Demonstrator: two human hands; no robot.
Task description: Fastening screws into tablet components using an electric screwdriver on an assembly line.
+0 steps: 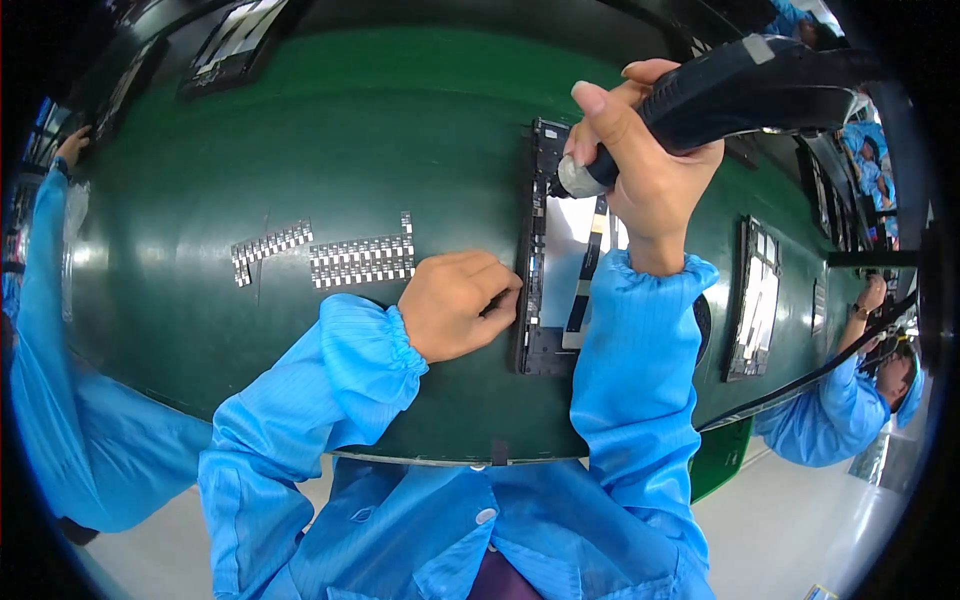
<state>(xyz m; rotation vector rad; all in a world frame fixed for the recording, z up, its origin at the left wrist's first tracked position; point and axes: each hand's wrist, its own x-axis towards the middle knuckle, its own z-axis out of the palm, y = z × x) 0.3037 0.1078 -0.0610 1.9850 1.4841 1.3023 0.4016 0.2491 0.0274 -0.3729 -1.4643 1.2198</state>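
My right hand is wrapped around a black electric screwdriver. Its tip points down at the upper part of an open flat device chassis, a black frame with a silver plate and a dark ribbon strip. My right hand and forearm cover part of that chassis. At the chassis's left edge rests my left hand, fingers curled and thumb brought to the index finger. Whatever lies in that pinch, if anything, is hidden. To its left lie sheets of small black-and-white labels and a shorter label strip.
On the green mat, another open chassis lies to the right, and one more sits at the far left. A round black object shows beside my right sleeve. Co-workers in blue sit on both sides; one arm reaches in at left.
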